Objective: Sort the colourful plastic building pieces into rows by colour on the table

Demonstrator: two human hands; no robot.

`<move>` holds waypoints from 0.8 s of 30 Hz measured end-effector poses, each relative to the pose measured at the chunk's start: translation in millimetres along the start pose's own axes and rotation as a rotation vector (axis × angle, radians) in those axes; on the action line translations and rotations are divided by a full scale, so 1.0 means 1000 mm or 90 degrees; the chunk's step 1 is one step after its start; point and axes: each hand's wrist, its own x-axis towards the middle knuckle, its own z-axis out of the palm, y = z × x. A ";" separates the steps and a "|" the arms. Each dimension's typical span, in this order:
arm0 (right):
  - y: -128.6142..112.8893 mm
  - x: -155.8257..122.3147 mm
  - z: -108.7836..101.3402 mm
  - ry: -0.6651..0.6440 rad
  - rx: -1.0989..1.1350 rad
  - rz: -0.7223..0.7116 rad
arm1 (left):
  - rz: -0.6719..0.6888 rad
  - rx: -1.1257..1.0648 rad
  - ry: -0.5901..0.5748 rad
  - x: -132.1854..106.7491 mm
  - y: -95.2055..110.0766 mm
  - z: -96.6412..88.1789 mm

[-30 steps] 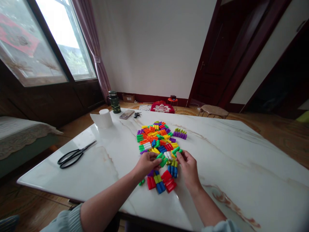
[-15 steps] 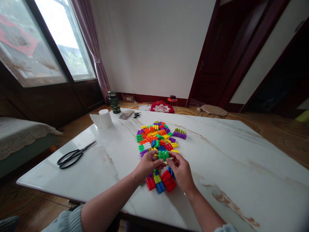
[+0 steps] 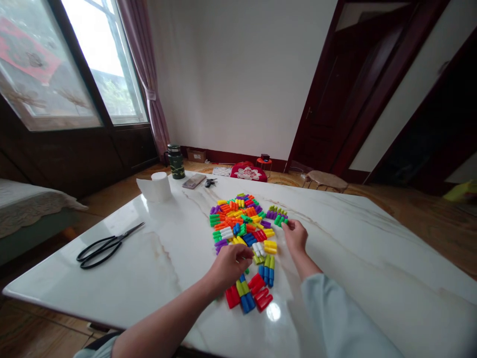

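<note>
— What is the right hand (image 3: 296, 236) doing?
— Its thumb and fingertips are pinched on the near right end of a green block (image 3: 280, 221), just in front of a lime-and-purple row (image 3: 274, 212) on the surface (image 3: 354, 258).
— And the left hand (image 3: 231, 263)?
— Fingers bent and close together, over the near part of the block pile (image 3: 234, 214). I can't tell whether they grip anything.
— What lies around them?
— Between the hands, a white block (image 3: 259, 249) and a yellow block (image 3: 270, 247); nearer the person, a red block (image 3: 264, 299).
— Farther out?
— Black-handled scissors (image 3: 115, 243) to the left, well apart from the pile. Beyond them, a paper roll (image 3: 161, 188), then a phone (image 3: 194, 181) with keys (image 3: 209, 183) beside it, and an upright camouflage flask (image 3: 176, 162).
</note>
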 end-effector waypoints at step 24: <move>0.013 -0.088 -0.044 -0.100 0.157 0.105 | 0.158 0.467 -0.033 0.027 -0.030 -0.025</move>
